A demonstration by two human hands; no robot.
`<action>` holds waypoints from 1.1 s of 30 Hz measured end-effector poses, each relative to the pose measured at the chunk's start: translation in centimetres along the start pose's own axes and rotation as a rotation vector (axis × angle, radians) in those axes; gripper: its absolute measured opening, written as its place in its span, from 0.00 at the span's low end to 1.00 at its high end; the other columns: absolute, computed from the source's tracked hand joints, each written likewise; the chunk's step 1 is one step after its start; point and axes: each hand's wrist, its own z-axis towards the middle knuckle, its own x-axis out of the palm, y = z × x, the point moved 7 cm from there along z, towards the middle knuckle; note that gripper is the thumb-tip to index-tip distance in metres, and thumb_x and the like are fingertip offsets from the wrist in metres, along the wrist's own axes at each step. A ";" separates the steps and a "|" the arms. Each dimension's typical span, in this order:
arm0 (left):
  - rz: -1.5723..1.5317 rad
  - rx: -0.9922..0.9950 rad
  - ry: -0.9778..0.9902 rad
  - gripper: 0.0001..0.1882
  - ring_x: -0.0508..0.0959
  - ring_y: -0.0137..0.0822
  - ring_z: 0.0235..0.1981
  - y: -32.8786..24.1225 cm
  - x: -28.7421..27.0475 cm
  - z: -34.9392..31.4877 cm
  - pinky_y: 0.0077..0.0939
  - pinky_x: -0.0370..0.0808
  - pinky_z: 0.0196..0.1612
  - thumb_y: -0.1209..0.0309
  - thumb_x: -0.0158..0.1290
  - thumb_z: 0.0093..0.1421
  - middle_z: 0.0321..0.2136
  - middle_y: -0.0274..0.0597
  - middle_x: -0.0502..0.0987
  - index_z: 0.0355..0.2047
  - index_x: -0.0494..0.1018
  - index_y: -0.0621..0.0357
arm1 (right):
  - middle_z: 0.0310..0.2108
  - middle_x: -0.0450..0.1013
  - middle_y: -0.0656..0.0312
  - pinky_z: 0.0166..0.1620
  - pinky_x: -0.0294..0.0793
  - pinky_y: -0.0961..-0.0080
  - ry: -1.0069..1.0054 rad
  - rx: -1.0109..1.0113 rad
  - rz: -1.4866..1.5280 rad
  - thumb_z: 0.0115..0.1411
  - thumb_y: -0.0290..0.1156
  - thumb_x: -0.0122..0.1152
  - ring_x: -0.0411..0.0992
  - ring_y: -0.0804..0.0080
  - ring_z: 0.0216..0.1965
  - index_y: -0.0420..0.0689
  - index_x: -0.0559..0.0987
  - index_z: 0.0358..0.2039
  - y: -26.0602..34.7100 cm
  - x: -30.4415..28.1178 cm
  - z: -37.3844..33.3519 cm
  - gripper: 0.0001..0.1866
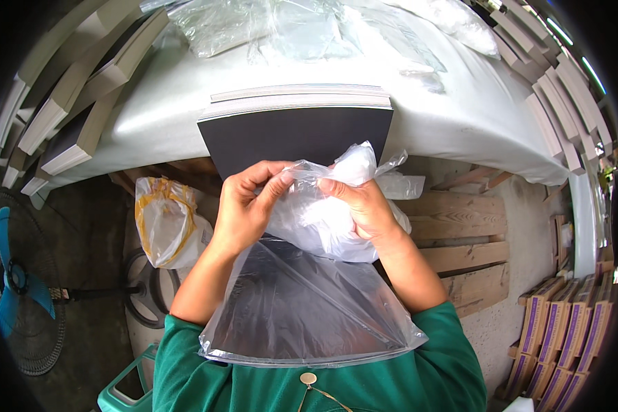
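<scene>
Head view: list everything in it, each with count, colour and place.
Covered table: one, white, ahead
Black-faced stack: one, pale edges, at the table's front
Loose plastic: several, clear, on the table
Book-like blocks: many, pale-edged, far left and right
Fan: one, blue blades, left
Banded bag: one, whitish and yellow, left
Wooden slats: several, brown, right
Bundles: several, brown and purple, lower right
Stool-like frame: one, green, lower left
Crumpled plastic: one bunch, whitish, centre
Plastic sheeting: layers uncountable, clear, lower centre
Pendant: one, gold-coloured, bottom centre
Shirt: one, green, bottom
Left grip: one, bare, on the crumpled plastic
Right grip: one, bare, same place
</scene>
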 end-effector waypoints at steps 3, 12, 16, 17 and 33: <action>0.080 -0.054 0.043 0.10 0.67 0.18 0.25 1.6 -0.5 -0.3 0.13 0.65 0.30 0.68 0.51 0.57 0.20 0.29 0.72 0.25 0.73 0.63 | 0.29 0.69 0.68 0.32 0.65 0.87 -0.019 -0.007 0.014 0.53 0.32 0.58 0.66 0.84 0.31 0.38 0.71 0.42 -0.4 -0.3 0.3 0.17; -0.031 0.050 -0.107 0.11 0.68 0.18 0.23 0.2 0.0 -0.1 0.13 0.66 0.28 0.68 0.51 0.57 0.19 0.28 0.73 0.26 0.74 0.64 | 0.28 0.69 0.68 0.34 0.67 0.84 -0.121 -0.087 0.220 0.52 0.31 0.60 0.67 0.83 0.31 0.41 0.73 0.35 0.7 0.2 0.5 0.12; 0.093 0.075 -0.050 0.13 0.69 0.18 0.20 1.1 -0.4 -0.2 0.13 0.66 0.25 0.67 0.48 0.59 0.16 0.30 0.73 0.27 0.74 0.66 | 0.29 0.70 0.66 0.34 0.68 0.82 -0.101 -0.036 0.285 0.52 0.32 0.61 0.68 0.81 0.31 0.42 0.73 0.34 -0.5 -0.4 0.4 0.11; 0.139 0.122 -0.051 0.13 0.69 0.18 0.20 0.2 0.1 -0.1 0.13 0.66 0.25 0.68 0.48 0.59 0.16 0.30 0.73 0.26 0.74 0.66 | 0.29 0.70 0.67 0.33 0.67 0.82 -0.088 -0.018 0.321 0.52 0.33 0.60 0.67 0.82 0.30 0.42 0.73 0.34 -0.6 -0.2 0.4 0.11; -0.476 -0.022 0.022 0.15 0.70 0.25 0.25 1.0 -0.8 1.2 0.19 0.66 0.31 0.63 0.45 0.61 0.25 0.36 0.76 0.22 0.70 0.60 | 0.26 0.69 0.66 0.30 0.66 0.86 0.300 -0.100 0.251 0.50 0.33 0.61 0.68 0.80 0.28 0.40 0.72 0.33 1.2 1.5 -0.6 0.12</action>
